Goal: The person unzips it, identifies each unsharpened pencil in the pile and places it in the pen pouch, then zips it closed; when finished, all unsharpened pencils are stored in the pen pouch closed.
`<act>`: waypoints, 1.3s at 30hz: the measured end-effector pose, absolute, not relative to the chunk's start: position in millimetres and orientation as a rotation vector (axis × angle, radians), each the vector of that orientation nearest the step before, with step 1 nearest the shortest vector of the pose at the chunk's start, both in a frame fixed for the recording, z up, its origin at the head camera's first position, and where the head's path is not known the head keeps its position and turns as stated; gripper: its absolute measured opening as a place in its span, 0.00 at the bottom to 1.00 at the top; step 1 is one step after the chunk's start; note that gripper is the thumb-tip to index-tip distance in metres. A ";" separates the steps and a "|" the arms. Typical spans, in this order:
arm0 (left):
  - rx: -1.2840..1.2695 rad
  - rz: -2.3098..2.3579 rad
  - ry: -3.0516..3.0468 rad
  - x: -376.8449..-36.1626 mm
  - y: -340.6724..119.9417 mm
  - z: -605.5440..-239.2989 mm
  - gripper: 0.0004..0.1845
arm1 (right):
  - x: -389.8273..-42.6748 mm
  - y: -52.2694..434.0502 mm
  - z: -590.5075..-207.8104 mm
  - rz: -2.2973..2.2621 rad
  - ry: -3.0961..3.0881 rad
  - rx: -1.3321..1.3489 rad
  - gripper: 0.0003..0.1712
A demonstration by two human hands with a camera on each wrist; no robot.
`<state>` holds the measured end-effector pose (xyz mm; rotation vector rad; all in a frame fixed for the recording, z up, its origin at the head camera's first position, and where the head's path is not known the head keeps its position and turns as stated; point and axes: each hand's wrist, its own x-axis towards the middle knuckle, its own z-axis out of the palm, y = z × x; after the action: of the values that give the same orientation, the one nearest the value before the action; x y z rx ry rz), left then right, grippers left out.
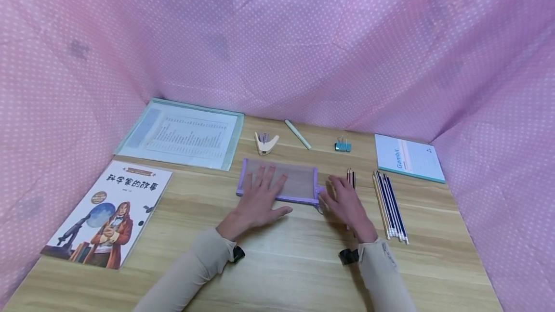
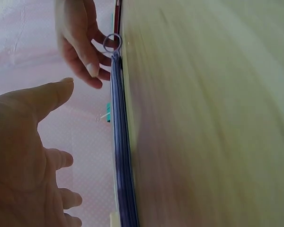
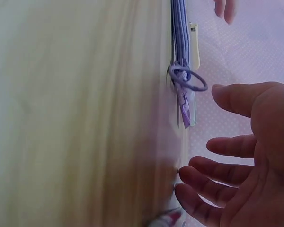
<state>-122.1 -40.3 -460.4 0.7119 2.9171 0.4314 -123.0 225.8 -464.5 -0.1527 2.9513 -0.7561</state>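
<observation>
My left hand (image 1: 259, 195) lay flat on the purple mesh pencil pouch (image 1: 299, 183), fingers spread and straight, pinning it to the wooden table (image 1: 286, 264). My right hand (image 1: 344, 201) sat just past the pouch's right end, fingers loose and a bit parted, gripping nothing; the wrist view showed the zipper ring (image 3: 191, 79) right by my thumb, close but apart. Pouch looked flat and empty through the mesh, and I couldn't tell if the zipper was open or closed. A few pencils (image 1: 351, 177) lay under or just beyond my right fingertips, and a bigger row of pencils (image 1: 390, 206) further to the right of that hand, all outside the pouch. So I judged it early: pouch held down, zipper not yet grasped, nothing packed. Beyond my fingers: stapler (image 1: 265, 142), pen (image 1: 297, 134), binder clip (image 1: 342, 146).
</observation>
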 end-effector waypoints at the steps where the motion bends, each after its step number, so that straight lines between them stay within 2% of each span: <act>1: 0.719 0.443 2.913 -121.7 -39.0 -460.3 0.46 | -123.5 224.7 -464.3 -0.755 2.940 -0.141 0.37; 4: 0.727 0.460 2.892 -120.7 -35.0 -459.8 0.47 | -124.7 221.2 -463.7 -0.739 2.916 -0.110 0.37; 13: 0.760 0.478 2.820 -123.0 -28.7 -465.2 0.47 | -127.6 212.0 -467.5 -0.733 2.929 -0.091 0.29; 39: 0.710 0.433 2.651 -131.5 -32.9 -482.8 0.46 | -130.8 204.3 -471.8 -0.883 2.889 -0.086 0.29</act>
<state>-131.5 -32.9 -482.8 0.7105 2.6514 0.4335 -130.8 204.3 -471.8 -0.0864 2.8890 -0.8833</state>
